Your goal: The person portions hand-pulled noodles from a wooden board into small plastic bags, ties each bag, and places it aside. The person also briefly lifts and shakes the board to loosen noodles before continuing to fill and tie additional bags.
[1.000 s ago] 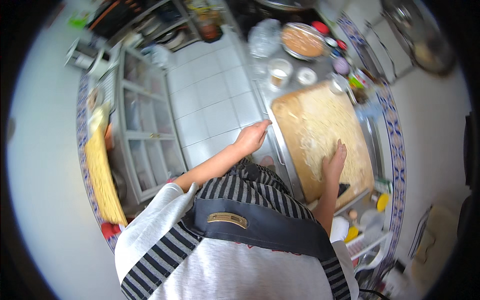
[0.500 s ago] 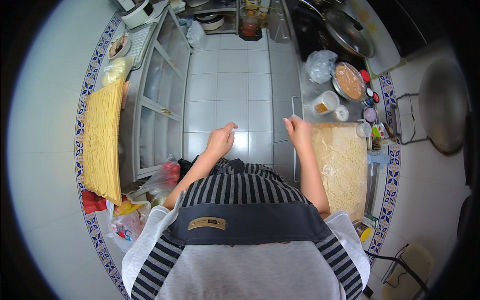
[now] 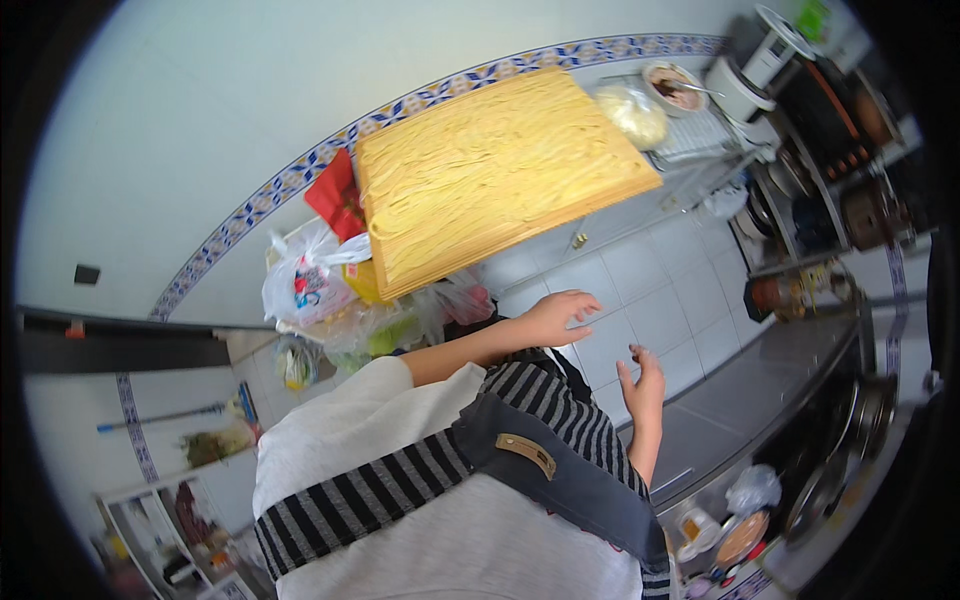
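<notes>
The left hand (image 3: 560,315) is hanging in the air with the fingers loosely spread and holding nothing, and the right hand (image 3: 645,385) is standing upright at about four o'clock from it, palm turned inward, fingers together and also empty. Both are hovering over the white tiled floor (image 3: 650,290), touching nothing.

The thing nearest to them is a large wooden board (image 3: 500,165) covered edge to edge with pale yellow noodles (image 3: 470,180) laid out in rows, probably spread thin so that the strands are drying without sticking. The board is lying at about eleven o'clock from the left hand, near but clearly apart from it, and farther from the right hand. It is resting on a bench against the wall with the blue patterned tile band (image 3: 300,175).

Under the board's near edge, at about nine o'clock from the left hand, plastic bags (image 3: 310,285) are bunching together beside a red packet (image 3: 335,195). Past the board's far end, at one o'clock, a lump of dough in a bag (image 3: 632,112) and a bowl (image 3: 675,85) are sitting on a wire rack. A grey bench (image 3: 760,390) is running at three o'clock from the right hand, with small bowls at its near end.
</notes>
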The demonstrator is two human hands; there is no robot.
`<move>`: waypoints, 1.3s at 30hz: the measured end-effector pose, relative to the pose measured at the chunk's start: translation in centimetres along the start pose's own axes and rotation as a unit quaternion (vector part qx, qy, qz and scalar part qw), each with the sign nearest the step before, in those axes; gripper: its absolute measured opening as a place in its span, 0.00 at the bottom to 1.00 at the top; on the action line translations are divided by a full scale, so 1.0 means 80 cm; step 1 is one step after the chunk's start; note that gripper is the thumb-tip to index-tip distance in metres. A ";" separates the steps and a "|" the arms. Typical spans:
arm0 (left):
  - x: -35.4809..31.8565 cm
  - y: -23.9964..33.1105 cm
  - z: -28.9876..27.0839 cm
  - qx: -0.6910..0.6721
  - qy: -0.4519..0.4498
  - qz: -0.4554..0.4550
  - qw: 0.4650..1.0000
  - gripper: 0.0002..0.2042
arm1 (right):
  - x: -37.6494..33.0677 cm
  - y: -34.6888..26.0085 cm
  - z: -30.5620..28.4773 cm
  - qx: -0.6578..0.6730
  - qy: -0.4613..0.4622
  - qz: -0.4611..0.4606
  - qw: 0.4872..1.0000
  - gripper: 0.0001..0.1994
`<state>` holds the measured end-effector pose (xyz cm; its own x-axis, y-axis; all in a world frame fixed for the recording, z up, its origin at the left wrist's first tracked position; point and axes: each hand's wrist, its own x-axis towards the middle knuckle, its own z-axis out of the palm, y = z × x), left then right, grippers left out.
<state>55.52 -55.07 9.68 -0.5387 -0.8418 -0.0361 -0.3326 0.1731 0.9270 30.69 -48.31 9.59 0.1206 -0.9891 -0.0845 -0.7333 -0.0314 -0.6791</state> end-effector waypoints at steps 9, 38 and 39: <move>-0.115 -0.052 -0.077 -0.596 0.373 -0.017 0.711 0.24 | 0.266 -0.101 0.015 0.568 -0.121 0.108 0.807 0.26; -0.031 0.082 -0.014 -0.600 0.034 -0.006 0.799 0.29 | -0.077 -0.018 -0.075 0.700 0.358 0.015 0.618 0.29; -0.027 0.085 -0.010 -0.604 -0.005 0.005 0.797 0.29 | -0.101 -0.023 -0.070 0.685 0.378 0.016 0.622 0.29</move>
<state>55.07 -52.50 16.34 -0.5451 -0.8381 -0.0230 0.6560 -0.4435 0.6107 27.29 -41.05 15.63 -0.6085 -0.7874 -0.0990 0.5945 -0.3696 -0.7141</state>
